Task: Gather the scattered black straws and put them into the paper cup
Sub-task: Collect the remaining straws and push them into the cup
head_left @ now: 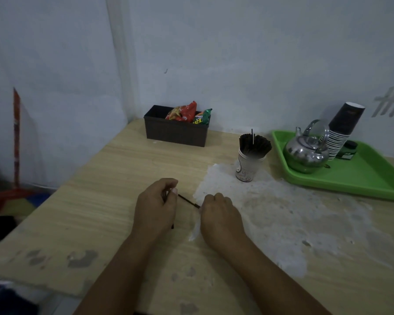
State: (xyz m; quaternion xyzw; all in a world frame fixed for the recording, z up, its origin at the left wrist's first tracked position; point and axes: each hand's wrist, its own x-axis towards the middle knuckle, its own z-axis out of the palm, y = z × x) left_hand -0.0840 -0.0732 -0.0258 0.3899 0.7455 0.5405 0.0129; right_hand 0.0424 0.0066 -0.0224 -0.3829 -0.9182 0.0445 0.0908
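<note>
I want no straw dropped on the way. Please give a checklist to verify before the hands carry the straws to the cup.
1. Left hand closed on black straws: ok.
2. Right hand grips the other end: cannot tell, fingers hide it.
3. Paper cup upright: ok.
4. Room left in the cup: not ok, it looks packed with straws.
5. Path from hands to cup free: ok.
6. Any straw left on the table: cannot tell.

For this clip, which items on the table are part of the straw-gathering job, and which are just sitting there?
Part of the job: black straws held between left hand and right hand; paper cup, already full of straws.

Just sitting there: snack box, green tray, kettle, stacked cups, small jar.
</note>
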